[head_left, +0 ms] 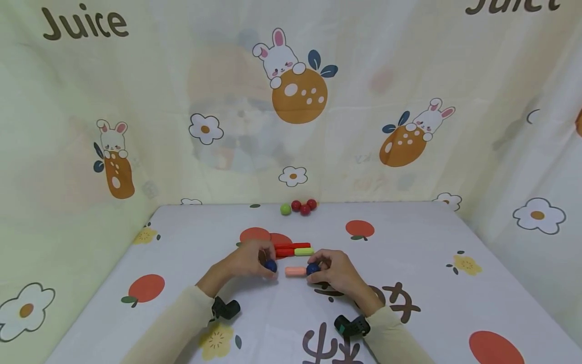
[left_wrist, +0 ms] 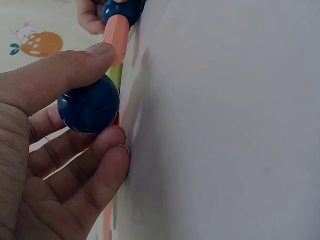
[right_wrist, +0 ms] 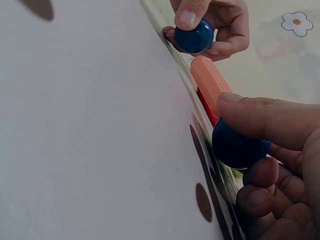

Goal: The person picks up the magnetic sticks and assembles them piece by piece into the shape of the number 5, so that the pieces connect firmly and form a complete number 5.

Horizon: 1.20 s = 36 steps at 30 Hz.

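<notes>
My left hand [head_left: 251, 259] pinches a dark blue ball [left_wrist: 89, 105] between thumb and fingers, and a thin seam runs across the ball. On the other side my right hand [head_left: 337, 270] grips a second blue ball [right_wrist: 241, 143]. From that ball a ribbed salmon-pink rod [head_left: 295, 272] points left, its free end facing the left hand's ball with a small gap. Both hands stay low over the table. Just behind them lie red rods [head_left: 297, 245] and a lime-green rod [head_left: 303, 251], close together.
Near the table's back edge sit a green ball [head_left: 285, 209] and several red balls [head_left: 305, 210] in a cluster. The white tablecloth [head_left: 182, 253] carries printed fruit, flowers and dark lettering. A curtain [head_left: 159, 76] with rabbit prints hangs behind and along the sides.
</notes>
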Tool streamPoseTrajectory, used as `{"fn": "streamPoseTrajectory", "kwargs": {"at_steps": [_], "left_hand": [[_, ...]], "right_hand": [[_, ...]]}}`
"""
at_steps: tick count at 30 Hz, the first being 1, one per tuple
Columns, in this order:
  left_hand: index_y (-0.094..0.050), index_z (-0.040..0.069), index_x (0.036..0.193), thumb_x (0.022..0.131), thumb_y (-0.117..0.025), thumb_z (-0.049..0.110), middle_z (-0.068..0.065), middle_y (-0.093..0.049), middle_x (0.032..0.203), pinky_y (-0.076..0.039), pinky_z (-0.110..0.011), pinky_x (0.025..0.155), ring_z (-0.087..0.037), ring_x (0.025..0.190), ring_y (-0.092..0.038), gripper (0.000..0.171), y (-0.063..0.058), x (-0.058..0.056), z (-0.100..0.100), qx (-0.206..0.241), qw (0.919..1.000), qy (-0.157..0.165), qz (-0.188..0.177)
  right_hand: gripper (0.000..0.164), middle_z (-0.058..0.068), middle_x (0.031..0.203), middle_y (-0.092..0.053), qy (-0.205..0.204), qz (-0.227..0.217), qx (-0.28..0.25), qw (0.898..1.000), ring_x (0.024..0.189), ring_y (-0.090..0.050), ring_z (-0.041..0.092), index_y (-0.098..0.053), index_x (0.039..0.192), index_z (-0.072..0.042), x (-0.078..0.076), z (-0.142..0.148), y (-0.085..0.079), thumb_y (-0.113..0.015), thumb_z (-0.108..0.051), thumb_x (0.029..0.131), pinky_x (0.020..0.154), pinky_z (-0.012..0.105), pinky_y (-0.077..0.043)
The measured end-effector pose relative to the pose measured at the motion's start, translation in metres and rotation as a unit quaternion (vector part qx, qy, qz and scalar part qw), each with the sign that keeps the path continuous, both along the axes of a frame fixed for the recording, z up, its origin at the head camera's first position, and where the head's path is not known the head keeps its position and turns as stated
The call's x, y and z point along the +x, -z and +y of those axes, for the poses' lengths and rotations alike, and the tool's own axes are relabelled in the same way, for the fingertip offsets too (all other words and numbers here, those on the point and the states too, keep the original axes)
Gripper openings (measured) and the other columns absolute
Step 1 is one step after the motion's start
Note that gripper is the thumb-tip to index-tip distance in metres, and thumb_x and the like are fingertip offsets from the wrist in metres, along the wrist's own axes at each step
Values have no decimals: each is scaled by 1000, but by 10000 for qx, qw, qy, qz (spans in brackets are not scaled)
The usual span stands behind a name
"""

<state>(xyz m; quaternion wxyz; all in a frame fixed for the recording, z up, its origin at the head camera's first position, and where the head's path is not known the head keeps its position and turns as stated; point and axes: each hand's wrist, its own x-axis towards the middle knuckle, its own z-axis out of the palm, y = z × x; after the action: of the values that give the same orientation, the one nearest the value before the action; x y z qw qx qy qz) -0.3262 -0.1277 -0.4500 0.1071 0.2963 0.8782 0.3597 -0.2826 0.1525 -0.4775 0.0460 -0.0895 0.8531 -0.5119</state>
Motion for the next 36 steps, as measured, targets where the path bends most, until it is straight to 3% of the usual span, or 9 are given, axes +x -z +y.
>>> {"fn": "streamPoseTrajectory", "kwargs": {"at_steps": [36], "left_hand": [[-67, 24, 97, 77, -90, 30, 7, -64, 91, -54, -28, 73, -17, 84, -60, 31, 5, 8, 13, -68, 9999, 16, 79]], "right_hand": [[32, 4, 76, -56, 160, 70, 160, 9997, 77, -52, 22, -75, 104, -17, 0, -2, -3, -90, -16, 75, 64, 31, -40]]}}
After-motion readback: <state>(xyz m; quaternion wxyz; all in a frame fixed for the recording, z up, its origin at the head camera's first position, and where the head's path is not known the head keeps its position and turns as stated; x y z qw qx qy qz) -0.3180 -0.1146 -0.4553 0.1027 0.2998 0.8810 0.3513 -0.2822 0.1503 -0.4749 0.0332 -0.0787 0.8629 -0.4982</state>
